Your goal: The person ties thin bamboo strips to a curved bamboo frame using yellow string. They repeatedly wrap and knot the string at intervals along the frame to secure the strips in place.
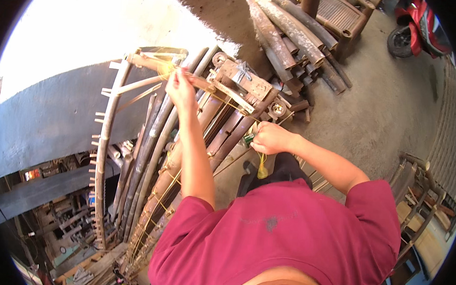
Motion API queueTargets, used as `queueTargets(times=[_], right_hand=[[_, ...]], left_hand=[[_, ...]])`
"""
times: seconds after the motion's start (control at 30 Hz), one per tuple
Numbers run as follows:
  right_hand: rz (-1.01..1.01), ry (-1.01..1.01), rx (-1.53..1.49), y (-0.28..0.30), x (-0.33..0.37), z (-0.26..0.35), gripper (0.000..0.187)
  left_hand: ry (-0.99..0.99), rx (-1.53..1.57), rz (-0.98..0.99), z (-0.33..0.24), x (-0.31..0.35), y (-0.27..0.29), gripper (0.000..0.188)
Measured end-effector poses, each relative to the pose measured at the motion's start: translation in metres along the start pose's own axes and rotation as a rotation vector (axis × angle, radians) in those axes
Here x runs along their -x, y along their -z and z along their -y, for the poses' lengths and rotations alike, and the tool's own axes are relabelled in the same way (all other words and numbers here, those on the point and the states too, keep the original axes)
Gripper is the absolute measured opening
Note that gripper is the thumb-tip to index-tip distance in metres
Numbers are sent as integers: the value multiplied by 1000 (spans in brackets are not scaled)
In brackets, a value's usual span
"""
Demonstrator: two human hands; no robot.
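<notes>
My left hand [181, 91] is raised at a horizontal bamboo pole [145, 62], its fingers pinched on thin yellow string [165, 68]. The string is bunched around the pole there, in bright light. In front of my body, my right hand [272, 138] is closed on yellow string too, and a loose hank [262, 170] dangles below it. A small green thing [248, 139] shows beside those fingers; I cannot make out what it is. Between my hands lies a wooden block [246, 80] with grey cord tied on top, at the end of long bamboo poles [207, 110].
A curved bamboo rack with pegs [103, 146] stands at the left by a grey-blue wall [43, 125]. Cut bamboo tubes [290, 32] are piled at the back. A red motorcycle [423, 29] stands far right. A bamboo frame [415, 204] is at the right.
</notes>
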State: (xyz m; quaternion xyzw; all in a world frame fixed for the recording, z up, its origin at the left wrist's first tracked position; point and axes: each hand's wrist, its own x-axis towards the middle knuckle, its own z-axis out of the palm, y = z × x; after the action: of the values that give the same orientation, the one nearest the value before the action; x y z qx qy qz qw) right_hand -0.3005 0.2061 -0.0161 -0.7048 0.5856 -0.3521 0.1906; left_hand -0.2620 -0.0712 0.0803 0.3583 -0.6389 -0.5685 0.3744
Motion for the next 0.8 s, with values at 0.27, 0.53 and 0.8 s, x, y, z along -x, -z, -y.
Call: queueTargets(times=[0.27, 0.53, 0.8], right_hand=[[-105, -230, 263, -28, -24, 60, 15], [243, -383, -876, -237, -49, 177, 26], [-986, -424, -1615, -258, -190, 278, 20]], left_hand=[[-109, -907, 144, 95, -25, 81, 39], [113, -1068, 160, 27, 141, 369, 35], [-108, -941, 292, 75, 230, 350, 32]])
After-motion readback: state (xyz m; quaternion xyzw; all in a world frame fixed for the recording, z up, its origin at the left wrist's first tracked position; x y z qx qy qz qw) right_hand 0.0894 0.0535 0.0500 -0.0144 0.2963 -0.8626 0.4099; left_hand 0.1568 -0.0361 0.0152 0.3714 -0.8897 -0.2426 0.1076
